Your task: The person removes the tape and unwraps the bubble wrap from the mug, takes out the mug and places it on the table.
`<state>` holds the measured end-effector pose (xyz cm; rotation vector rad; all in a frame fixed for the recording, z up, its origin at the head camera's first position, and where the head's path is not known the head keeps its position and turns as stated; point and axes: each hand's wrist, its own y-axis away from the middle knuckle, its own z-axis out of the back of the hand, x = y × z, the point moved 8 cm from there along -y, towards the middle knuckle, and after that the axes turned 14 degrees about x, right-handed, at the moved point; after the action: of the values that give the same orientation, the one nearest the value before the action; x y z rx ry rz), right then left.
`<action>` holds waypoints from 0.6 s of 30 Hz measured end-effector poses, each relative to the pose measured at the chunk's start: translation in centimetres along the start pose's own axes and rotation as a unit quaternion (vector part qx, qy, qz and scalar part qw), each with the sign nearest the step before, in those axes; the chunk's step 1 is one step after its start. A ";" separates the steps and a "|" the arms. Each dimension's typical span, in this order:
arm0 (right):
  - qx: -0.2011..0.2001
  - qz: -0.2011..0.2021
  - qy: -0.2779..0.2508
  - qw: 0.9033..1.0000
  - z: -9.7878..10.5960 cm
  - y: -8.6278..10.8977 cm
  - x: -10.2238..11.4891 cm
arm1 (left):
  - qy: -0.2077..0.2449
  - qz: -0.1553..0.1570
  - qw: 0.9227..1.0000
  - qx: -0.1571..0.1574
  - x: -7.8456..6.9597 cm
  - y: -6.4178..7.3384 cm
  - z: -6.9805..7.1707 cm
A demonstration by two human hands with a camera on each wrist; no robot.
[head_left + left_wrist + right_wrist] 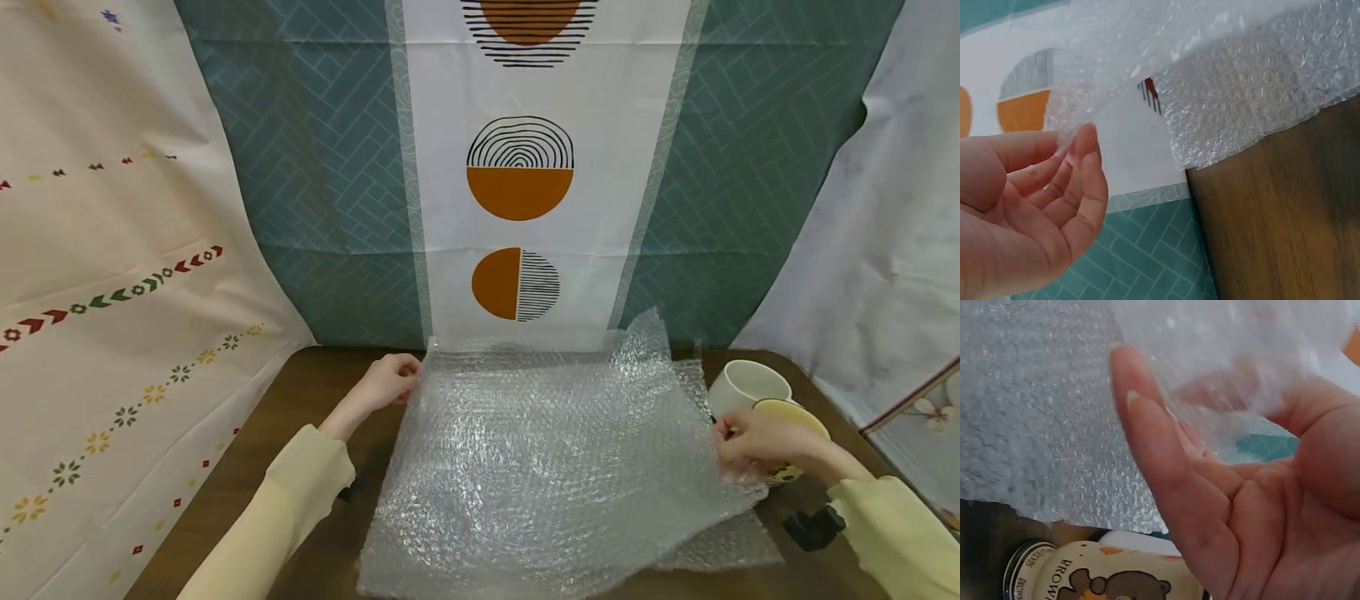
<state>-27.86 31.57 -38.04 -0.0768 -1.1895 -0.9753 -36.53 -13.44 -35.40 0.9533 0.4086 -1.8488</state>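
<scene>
A large sheet of clear bubble wrap (525, 458) spreads between my two hands over a brown table. My left hand (384, 380) pinches its far left corner between thumb and fingertips, clearest in the left wrist view. At the right edge my right hand (765, 440) holds the sheet, its thumb partly veiled by the plastic in the right wrist view. Another layer of bubble wrap (723, 543) lies underneath, showing at the right. Close by the right hand stand a white mug (731, 392) and a cream-yellow cup (1125, 569) printed with a brown bear.
The dark wooden table (300, 408) shows at left and right of the wrap. A patterned teal and white cloth (330, 167) hangs behind it. Pale cloths border both sides, the left one (112, 333) bearing coloured motifs.
</scene>
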 end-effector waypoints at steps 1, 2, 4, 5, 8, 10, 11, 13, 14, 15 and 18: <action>0.005 -0.001 0.000 1.000 -0.3 -0.1 -0.1 | -0.007 -0.002 1.000 0.001 -0.1 -0.3 0.0; 0.010 0.000 -0.002 1.000 -0.5 -0.3 -0.1 | -0.016 0.000 1.000 0.000 -0.1 -0.7 -0.1; 0.020 -0.005 -0.016 1.000 -1.1 -0.6 -0.4 | -0.030 -0.001 1.000 -0.002 -0.1 -1.2 -0.2; 0.021 -0.009 -0.019 1.000 -1.3 -0.8 -0.6 | -0.035 0.000 0.999 -0.004 0.0 -1.4 -0.4; 0.017 -0.024 -0.022 0.999 -1.9 -1.1 -1.1 | -0.047 0.007 0.999 -0.009 0.7 -2.0 -0.8; 0.014 -0.033 -0.014 0.999 -2.2 -1.1 -1.4 | -0.046 0.018 0.999 -0.004 1.4 -2.2 -1.2; 0.013 -0.036 -0.011 0.999 -2.3 -1.1 -1.5 | -0.043 0.030 0.999 0.000 1.8 -2.2 -1.4; 0.013 -0.042 -0.012 0.999 -2.5 -1.1 -1.7 | -0.035 0.052 0.998 0.011 2.6 -2.2 -1.8; 0.015 -0.041 -0.015 0.999 -2.6 -1.1 -1.7 | -0.030 0.064 0.997 0.019 2.9 -2.0 -2.0; 0.017 -0.037 -0.017 0.999 -2.6 -1.1 -1.6 | -0.025 0.077 0.996 0.027 3.3 -1.9 -2.1; 0.017 -0.044 -0.020 0.999 -2.4 -0.9 -1.4 | -0.021 0.103 0.993 0.044 3.8 -1.4 -2.4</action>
<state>-26.68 30.63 -40.58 -0.0167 -1.2540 -1.0335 -37.53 -13.63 -39.99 0.9761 0.1946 -1.7066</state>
